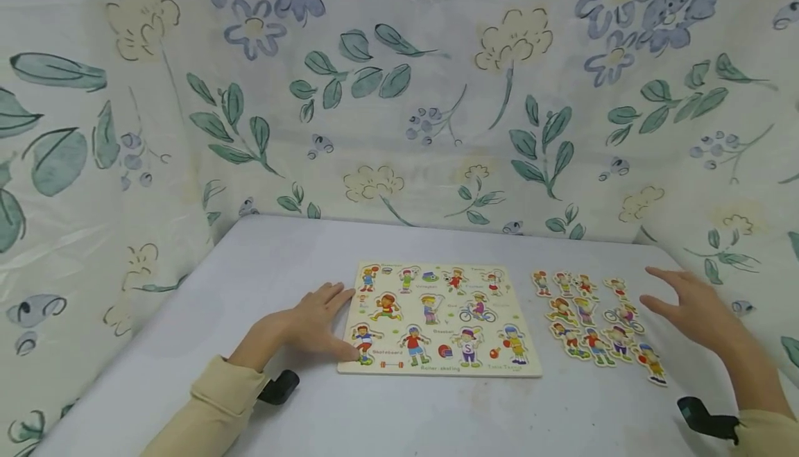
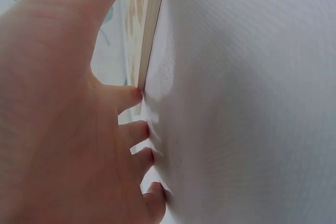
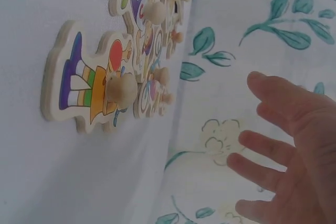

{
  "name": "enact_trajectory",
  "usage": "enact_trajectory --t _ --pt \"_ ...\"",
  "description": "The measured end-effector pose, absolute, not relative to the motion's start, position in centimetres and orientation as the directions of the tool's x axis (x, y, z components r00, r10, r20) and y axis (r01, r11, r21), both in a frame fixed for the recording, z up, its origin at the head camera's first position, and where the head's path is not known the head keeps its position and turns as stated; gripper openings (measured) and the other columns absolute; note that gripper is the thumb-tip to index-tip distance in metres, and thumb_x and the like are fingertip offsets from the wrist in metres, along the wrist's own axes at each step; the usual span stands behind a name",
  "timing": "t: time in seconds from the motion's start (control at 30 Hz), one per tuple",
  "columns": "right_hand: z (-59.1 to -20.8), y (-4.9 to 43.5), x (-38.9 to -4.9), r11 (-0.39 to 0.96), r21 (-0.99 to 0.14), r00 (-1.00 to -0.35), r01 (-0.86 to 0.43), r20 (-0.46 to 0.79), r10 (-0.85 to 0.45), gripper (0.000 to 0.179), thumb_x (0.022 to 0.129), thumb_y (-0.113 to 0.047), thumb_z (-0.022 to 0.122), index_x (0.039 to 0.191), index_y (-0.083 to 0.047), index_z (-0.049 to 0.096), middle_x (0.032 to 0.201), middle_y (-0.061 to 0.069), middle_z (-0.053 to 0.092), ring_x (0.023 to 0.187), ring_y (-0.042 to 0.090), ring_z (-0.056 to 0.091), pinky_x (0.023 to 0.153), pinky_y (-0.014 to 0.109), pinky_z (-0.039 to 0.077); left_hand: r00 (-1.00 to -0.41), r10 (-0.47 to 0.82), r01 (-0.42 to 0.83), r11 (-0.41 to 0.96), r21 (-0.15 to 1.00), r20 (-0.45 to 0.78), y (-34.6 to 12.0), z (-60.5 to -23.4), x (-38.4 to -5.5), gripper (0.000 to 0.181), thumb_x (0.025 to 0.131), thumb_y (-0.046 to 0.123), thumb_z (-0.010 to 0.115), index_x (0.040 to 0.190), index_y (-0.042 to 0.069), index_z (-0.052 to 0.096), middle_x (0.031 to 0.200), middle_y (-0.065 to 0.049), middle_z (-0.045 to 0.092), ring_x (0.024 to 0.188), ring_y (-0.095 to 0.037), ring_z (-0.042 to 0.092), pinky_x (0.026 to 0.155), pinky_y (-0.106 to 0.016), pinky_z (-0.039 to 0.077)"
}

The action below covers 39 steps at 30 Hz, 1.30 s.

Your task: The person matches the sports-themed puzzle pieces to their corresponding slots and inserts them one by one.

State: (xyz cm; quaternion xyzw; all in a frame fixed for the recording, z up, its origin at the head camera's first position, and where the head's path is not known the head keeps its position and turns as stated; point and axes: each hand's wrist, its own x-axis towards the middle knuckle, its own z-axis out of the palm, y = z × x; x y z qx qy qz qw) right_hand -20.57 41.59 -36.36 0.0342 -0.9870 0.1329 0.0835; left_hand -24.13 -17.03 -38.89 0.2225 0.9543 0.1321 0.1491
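A wooden peg-puzzle board (image 1: 408, 308) printed with sports figures lies flat on the white table. My left hand (image 1: 315, 322) is at its left edge, thumb over the lower left corner and the other fingers spread. In the left wrist view, those fingertips (image 2: 137, 132) touch down beside the board's edge (image 2: 152, 30). Cut-out figure pieces (image 1: 585, 311) lie grouped right of the board. Just beyond them my right hand (image 1: 693, 304) hovers with fingers apart, holding nothing. The nearest piece (image 3: 89, 87), an orange-shirted figure, has a round wooden knob (image 3: 122, 92).
The white table (image 1: 399, 415) runs back to a hanging floral sheet (image 1: 437, 166), which also covers the left side. Dark wrist cameras show at the left wrist (image 1: 281, 387) and the right wrist (image 1: 705, 419).
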Motion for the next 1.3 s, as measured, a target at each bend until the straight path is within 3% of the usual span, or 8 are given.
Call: enact_trajectory --t 0.33,1.0,1.3 --pt "-37.2 40.3 -21.1 0.954 -0.295 -0.997 -0.055 0.069 -0.036 0.063 0.096 -0.03 0.063 0.141 0.009 0.04 0.14 0.044 0.034 0.125 0.063 0.033 0.094 0.074 0.038 -0.856 0.454 0.373 0.873 0.314 -0.247 -17.2 -38.5 -23.8 0.111 0.075 0.06 0.076 0.153 -0.001 0.026 0.16 -0.028 0.018 0.147 -0.049 0.012 0.118 -0.064 0.014" --pt "-36.4 37.5 -23.4 0.947 -0.306 -0.992 -0.099 0.102 -0.071 0.061 0.096 -0.028 0.063 0.14 0.01 0.043 0.14 0.042 0.036 0.127 0.062 0.031 0.099 0.075 0.032 -0.863 0.436 0.358 0.884 0.3 -0.254 -16.7 -38.8 -24.0 0.113 0.075 0.064 0.075 0.154 0.001 0.026 0.161 -0.025 0.018 0.149 -0.045 0.013 0.119 -0.061 0.016" --pt "-36.3 34.8 -24.8 0.942 -0.315 -0.993 -0.115 0.058 -0.102 0.064 0.095 -0.029 0.064 0.142 0.007 0.041 0.141 0.041 0.035 0.126 0.061 0.035 0.096 0.074 0.036 -0.867 0.418 0.34 0.894 0.293 -0.27 -16.8 -38.5 -24.0 0.114 0.075 0.065 0.074 0.156 0.003 0.024 0.162 -0.024 0.017 0.15 -0.043 0.011 0.12 -0.06 0.014"
